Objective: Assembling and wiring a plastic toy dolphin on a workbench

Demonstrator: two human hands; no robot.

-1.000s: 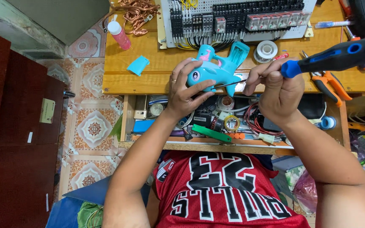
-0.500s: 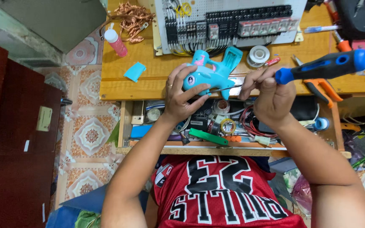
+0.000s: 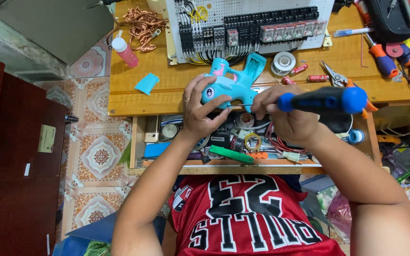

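My left hand (image 3: 199, 113) grips a turquoise dolphin-shaped plastic toy (image 3: 233, 84) at its head end, above the front edge of the wooden workbench (image 3: 167, 92). My right hand (image 3: 285, 116) holds a screwdriver (image 3: 321, 100) with a black and blue handle. Its thin shaft points left and its tip touches the toy's underside. Both forearms reach up from my red jersey.
An open drawer (image 3: 243, 142) full of tape rolls, wires and small parts sits under my hands. On the bench are a white wiring panel (image 3: 247, 26), a pink bottle (image 3: 124, 51), copper wire scraps (image 3: 141, 26), a blue card (image 3: 146, 83), pliers (image 3: 338, 78) and other tools (image 3: 390, 42). A dark cabinet (image 3: 10, 156) stands left.
The toy and both hands have come lower toward the bench edge. The screwdriver has levelled out, and its tip has come against the toy's underside.
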